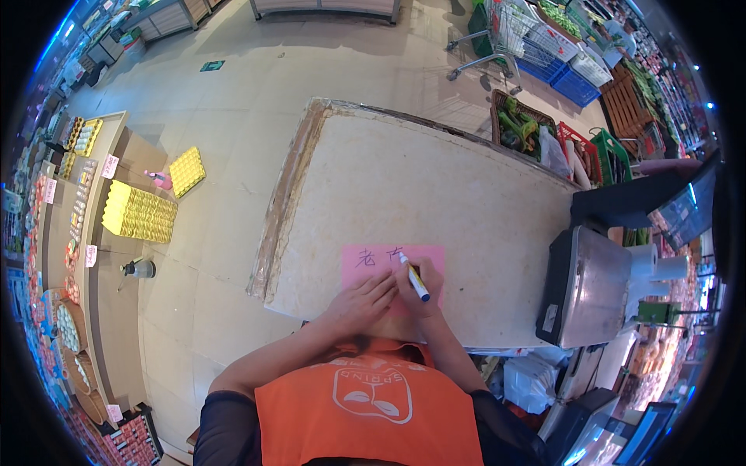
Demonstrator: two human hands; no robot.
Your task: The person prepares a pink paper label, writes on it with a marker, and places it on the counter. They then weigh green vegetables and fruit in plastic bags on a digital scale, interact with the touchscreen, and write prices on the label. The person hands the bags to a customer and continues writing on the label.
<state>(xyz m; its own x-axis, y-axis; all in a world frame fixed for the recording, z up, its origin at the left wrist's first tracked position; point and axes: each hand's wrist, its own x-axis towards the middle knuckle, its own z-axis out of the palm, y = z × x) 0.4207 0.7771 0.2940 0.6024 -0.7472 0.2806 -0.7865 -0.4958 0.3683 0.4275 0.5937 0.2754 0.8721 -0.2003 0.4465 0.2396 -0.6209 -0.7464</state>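
Observation:
A pink sheet of paper [351, 274] lies on the pale, worn tabletop near its front edge and bears dark handwriting along its far part. My right hand [421, 285] grips a white marker pen [415, 278] with a blue end, its tip at the writing. My left hand [366, 302] rests flat on the paper, fingers extended beside the right hand, holding nothing. Both hands cover part of the sheet.
A metal-topped scale [600, 285] stands at the table's right, beside plastic bag rolls [644, 259]. A basket of green vegetables [495, 119] and a shopping cart [486, 58] stand beyond. Yellow egg trays [140, 212] are stacked at left. A person [619, 43] stands at upper right.

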